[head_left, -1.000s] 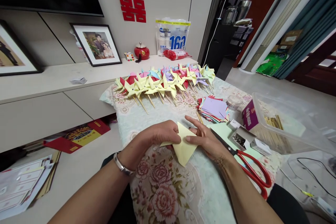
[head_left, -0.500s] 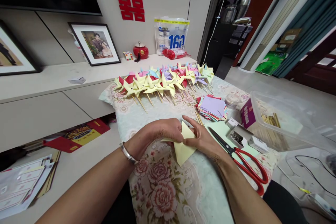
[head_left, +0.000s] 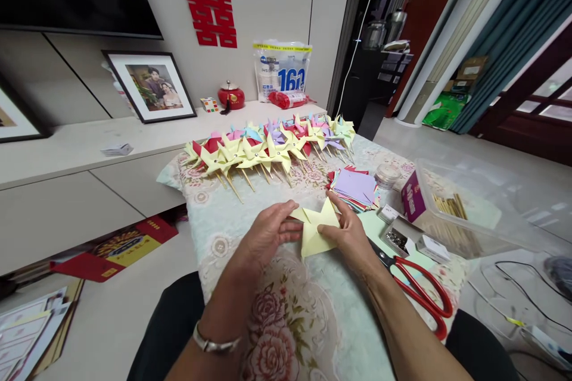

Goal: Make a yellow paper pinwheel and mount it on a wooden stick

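Both hands are on one sheet of yellow paper [head_left: 315,232], held just above the flowered cloth [head_left: 286,321] in the middle of the table. The left hand [head_left: 267,233] pinches its left corner with fingers closed on it, and the right hand [head_left: 351,233] grips the right edge, thumb on top. Two points of the sheet stand up between the hands, so I would judge the folding stage is in hand: the corners are being brought in toward the centre.

At twelve o'clock from the hands lies a row of finished pinwheels [head_left: 268,146] on sticks. At one o'clock sits a stack of coloured paper squares [head_left: 355,186]. At three o'clock lie red-handled scissors [head_left: 417,292], close to the right wrist, and a small open box of pins [head_left: 402,239].

The next fold seems to call for holding the gathered points steady with one hand while the other hand brings in a free corner.
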